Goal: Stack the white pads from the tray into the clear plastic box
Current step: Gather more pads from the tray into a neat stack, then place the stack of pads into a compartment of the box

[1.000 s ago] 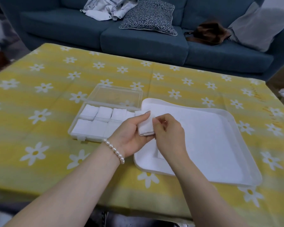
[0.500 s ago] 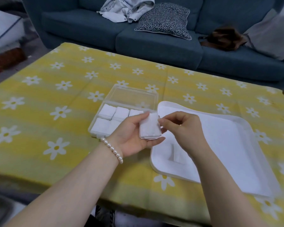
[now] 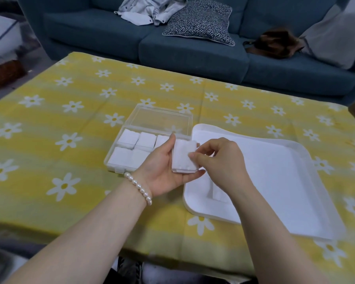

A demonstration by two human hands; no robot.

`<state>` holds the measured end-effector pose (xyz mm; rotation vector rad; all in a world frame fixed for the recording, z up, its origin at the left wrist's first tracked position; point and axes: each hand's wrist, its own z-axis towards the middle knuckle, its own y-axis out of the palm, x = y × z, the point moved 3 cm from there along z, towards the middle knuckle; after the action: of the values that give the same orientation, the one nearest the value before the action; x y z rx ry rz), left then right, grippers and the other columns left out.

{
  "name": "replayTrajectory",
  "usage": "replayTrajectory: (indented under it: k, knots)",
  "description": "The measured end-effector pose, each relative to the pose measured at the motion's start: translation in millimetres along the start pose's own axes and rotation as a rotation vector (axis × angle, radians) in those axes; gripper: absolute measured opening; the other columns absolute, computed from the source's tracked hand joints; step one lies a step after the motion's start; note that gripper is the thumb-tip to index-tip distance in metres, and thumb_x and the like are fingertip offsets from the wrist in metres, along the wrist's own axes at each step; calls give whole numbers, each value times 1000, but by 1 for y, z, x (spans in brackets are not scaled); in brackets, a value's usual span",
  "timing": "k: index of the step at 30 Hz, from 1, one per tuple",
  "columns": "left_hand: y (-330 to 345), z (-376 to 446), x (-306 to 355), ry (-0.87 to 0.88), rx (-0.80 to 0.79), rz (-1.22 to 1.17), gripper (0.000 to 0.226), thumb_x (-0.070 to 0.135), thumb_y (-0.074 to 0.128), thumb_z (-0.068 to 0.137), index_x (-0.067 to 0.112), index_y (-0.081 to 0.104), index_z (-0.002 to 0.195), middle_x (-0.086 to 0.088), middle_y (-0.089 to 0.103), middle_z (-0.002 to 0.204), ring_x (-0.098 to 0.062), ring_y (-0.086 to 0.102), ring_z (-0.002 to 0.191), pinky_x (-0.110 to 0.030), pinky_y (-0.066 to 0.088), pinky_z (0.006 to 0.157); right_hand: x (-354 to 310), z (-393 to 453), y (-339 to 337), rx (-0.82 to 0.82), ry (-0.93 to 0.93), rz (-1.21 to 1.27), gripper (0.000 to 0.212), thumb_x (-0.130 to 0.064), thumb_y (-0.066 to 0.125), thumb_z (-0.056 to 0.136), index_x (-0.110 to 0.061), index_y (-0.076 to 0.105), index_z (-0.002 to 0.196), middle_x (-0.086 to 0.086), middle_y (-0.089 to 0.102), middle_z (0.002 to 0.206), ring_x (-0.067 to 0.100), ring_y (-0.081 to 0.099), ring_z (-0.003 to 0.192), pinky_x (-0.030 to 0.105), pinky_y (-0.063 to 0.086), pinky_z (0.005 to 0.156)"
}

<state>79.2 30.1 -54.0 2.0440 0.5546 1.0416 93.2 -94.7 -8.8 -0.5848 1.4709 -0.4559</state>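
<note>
Yellow daisy tablecloth in front of a blue sofa

A yellow tablecloth [image 3: 74,124] printed with white daisies covers the whole table, with faint fold creases running across it. Behind the table stands a dark blue sofa [image 3: 193,52]. On its seat lie a crumpled pale grey garment [image 3: 150,11] at the left, a black-and-white patterned cushion [image 3: 199,21] touching it, a brown bag [image 3: 275,43] further right, and a plain grey cushion [image 3: 334,37] leaning at the right end. A woven brown basket [image 3: 4,73] sits on the floor at far left.
</note>
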Motion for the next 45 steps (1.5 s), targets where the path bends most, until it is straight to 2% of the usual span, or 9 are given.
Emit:
replayTrajectory:
  k: [6, 11, 16, 22, 27, 30, 35, 42, 45]
  knots:
    - [1, 4, -4, -11, 41, -17, 60, 55, 31, 96, 6, 63, 111, -12, 69, 101, -25, 70, 85, -40, 58, 73, 3, 3, -8, -78, 73, 317, 11, -13, 71, 79, -9, 72, 68, 12, 70, 73, 15, 64, 66, 28, 48, 72]
    - [4, 9, -8, -32, 53, 12, 61, 56, 31, 95, 7, 64, 111, -9, 70, 99, -23, 70, 85, -39, 58, 73, 11, 5, -13, -63, 134, 311, 21, -24, 76, 75, -8, 72, 63, -1, 69, 62, 2, 64, 67, 22, 46, 66]
    - [8, 14, -12, -46, 24, 9, 64, 59, 32, 93, 5, 62, 113, -10, 69, 100, -21, 70, 83, -39, 56, 77, 15, 5, -12, -46, 157, 222, 18, -16, 79, 69, -13, 68, 56, -6, 66, 55, 6, 67, 75, 31, 52, 77]
    - [7, 15, -11, -36, 11, 29, 68, 64, 43, 80, 6, 63, 110, -9, 68, 92, -20, 67, 76, -33, 58, 70, 18, 7, -14, -42, 176, 228, 23, -13, 80, 68, -18, 65, 52, -10, 65, 57, 10, 66, 75, 30, 51, 74]
    - [5, 8, -8, 13, -14, 127, 28, 16, 60, 79, 2, 64, 102, -11, 69, 92, -18, 68, 77, -29, 58, 69, 14, 8, -10, -37, 105, 103, 19, -18, 79, 66, -19, 61, 59, -3, 59, 62, 10, 49, 57, 26, 41, 58]
    - [2, 1, -6, -2, -55, 122, 29, 1, 53, 78, -1, 65, 105, -14, 69, 94, -23, 69, 83, -33, 58, 72, 15, 10, -5, -30, 111, 134, 25, -15, 77, 67, -20, 56, 80, -4, 51, 73, 8, 47, 61, 23, 37, 57]
    - [-5, -14, -5, -64, -114, 112, 37, -12, 44, 77, -3, 70, 101, -21, 68, 96, -35, 68, 92, -46, 54, 85, 17, 8, 12, -366, 210, 314, 20, -12, 72, 75, -9, 67, 94, 4, 65, 85, 12, 60, 74, 22, 43, 65]
    - [-26, -26, -1, -61, 65, 272, 26, -6, 42, 90, -1, 59, 110, -17, 69, 96, -30, 66, 92, -40, 55, 82, 13, 9, 30, -382, 173, 320, 8, -5, 76, 71, -5, 70, 77, 4, 66, 72, 12, 59, 69, 23, 45, 68]
    - [-38, -30, 10, 104, 313, 621, 13, 4, 59, 89, 5, 60, 101, -14, 68, 102, -24, 64, 93, -34, 52, 84, 11, 12, 35, -329, 193, 364, 12, -4, 77, 69, -12, 68, 69, -2, 65, 63, 9, 59, 61, 21, 43, 60]
